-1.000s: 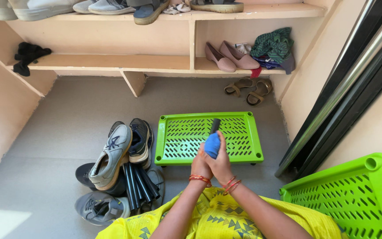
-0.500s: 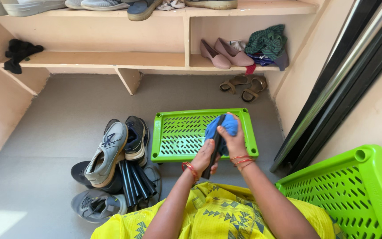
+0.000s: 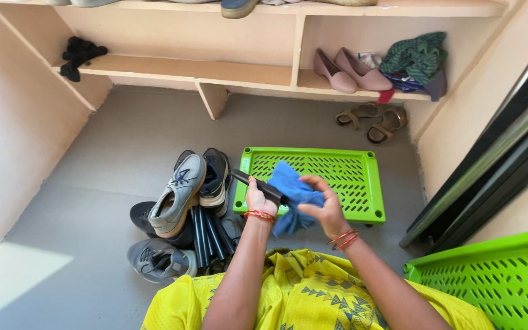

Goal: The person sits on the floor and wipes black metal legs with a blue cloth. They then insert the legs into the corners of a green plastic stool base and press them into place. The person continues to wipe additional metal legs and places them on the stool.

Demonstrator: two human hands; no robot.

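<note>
My left hand [image 3: 258, 198] grips a short black tube [image 3: 258, 186] that lies slanted, its free end pointing up-left. My right hand [image 3: 325, 206] holds a blue cloth [image 3: 288, 183] wrapped around the tube's other end. Both hands hover over the near left part of a green perforated plastic shelf panel [image 3: 337, 177] that lies flat on the grey floor. Several more black tubes [image 3: 206, 235] lie bundled on the floor just left of my left wrist.
A pile of shoes [image 3: 181, 195] sits left of the panel. A second green perforated panel [image 3: 496, 281] stands at the lower right. Wooden shelves [image 3: 203, 70] at the back hold pink flats [image 3: 343, 70], folded cloth and black items; sandals [image 3: 374, 119] lie beneath.
The tube has swung from upright to slanted, its end now pointing up-left. My right hand with the cloth has slid down to the tube's right end.
</note>
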